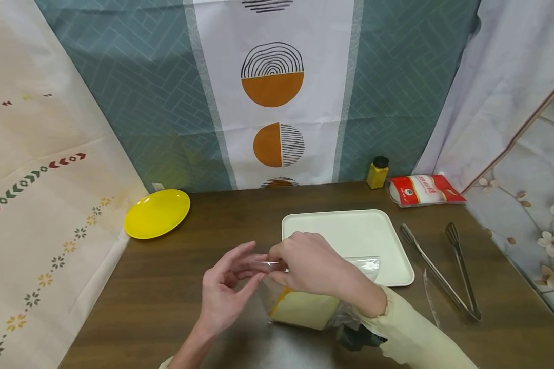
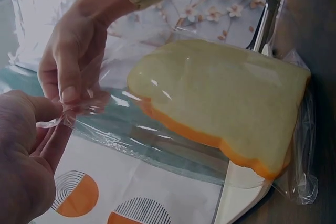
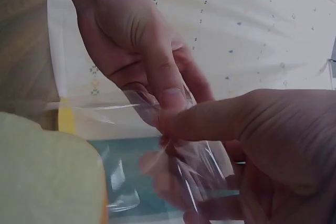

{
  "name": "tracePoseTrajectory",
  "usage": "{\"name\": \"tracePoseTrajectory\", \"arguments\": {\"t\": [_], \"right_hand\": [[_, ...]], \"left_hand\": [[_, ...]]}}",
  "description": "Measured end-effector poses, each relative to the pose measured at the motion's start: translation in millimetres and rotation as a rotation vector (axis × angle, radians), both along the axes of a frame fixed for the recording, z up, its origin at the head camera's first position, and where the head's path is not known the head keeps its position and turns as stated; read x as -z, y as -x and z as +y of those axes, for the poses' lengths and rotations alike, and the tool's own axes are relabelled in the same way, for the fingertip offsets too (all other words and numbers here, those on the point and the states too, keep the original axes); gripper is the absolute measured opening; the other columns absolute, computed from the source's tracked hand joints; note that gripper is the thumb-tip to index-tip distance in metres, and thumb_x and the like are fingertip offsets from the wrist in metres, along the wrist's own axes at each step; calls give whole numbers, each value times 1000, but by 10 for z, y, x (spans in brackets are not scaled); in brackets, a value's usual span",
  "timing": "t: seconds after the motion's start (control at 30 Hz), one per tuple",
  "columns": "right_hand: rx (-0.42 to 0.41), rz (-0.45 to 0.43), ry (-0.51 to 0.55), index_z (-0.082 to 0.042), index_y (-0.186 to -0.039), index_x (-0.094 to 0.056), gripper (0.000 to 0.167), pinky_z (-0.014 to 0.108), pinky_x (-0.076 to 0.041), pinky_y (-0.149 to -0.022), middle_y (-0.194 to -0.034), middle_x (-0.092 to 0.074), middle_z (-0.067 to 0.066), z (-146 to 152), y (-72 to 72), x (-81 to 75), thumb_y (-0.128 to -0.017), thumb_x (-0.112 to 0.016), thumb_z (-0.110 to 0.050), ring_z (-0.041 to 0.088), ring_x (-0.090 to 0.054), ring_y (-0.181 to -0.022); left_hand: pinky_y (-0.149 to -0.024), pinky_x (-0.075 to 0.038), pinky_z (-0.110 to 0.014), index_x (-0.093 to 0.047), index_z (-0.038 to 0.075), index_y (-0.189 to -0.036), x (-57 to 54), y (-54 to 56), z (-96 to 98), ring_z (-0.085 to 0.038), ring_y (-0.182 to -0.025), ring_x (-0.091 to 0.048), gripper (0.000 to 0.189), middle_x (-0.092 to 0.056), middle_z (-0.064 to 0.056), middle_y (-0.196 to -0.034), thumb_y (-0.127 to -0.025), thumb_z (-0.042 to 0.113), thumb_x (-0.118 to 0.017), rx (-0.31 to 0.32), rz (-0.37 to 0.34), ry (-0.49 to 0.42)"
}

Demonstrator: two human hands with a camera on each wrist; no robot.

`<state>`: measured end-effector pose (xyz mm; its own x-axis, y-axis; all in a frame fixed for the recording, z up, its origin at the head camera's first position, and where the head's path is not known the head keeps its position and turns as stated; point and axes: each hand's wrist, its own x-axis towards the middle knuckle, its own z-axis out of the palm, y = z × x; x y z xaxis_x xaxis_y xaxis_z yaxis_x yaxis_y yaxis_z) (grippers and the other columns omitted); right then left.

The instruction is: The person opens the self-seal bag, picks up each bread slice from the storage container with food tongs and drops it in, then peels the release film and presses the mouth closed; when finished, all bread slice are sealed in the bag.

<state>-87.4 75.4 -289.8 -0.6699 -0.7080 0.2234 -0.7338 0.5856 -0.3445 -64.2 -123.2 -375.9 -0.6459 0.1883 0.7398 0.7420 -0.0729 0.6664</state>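
A clear plastic bag (image 2: 163, 156) holds pale sliced bread (image 1: 304, 310) with an orange-brown crust, standing near the table's front edge. My left hand (image 1: 226, 287) pinches the gathered bag film between thumb and fingers at the bag's upper left end. Close against it, my right hand (image 1: 311, 266) pinches the same film. In the right wrist view, the two thumbs meet at the twisted plastic, with the bread (image 3: 47, 171) lower left. The right hand and forearm hide part of the bag in the head view.
Behind the bag lies a white rectangular tray (image 1: 337, 230). To its right are metal tongs (image 1: 438, 274) and a thin clear strip (image 1: 429, 297). A yellow bottle (image 1: 377, 174) and a red-and-white packet (image 1: 427, 190) stand at the back right; a yellow plate (image 1: 157, 214) is back left.
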Motion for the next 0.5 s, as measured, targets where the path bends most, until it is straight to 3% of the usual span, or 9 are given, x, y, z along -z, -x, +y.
{"name": "tracePoseTrajectory", "arguments": {"t": [0.27,0.5], "right_hand": [[-4,-22,19,-17,-73,-73,16,22,-36,-43,-55,-47,-17,-41,-8,19,-84,-83,-23,3,-42,-51],[47,-19,44,-17,-74,-77,13,22,-36,-42,-56,-54,-18,33,-48,30,-82,-85,-24,0,-43,-49]], "left_hand": [[-68,-60,-30,-72,-3,-100,24,-14,-34,-17,-77,-72,32,-72,-15,-89,-76,-24,-73,-59,-83,20],[-67,-60,-29,-74,-2,-94,31,-6,-52,-19,-72,-71,15,-72,-17,-83,-82,-9,-77,-51,-81,17]]}}
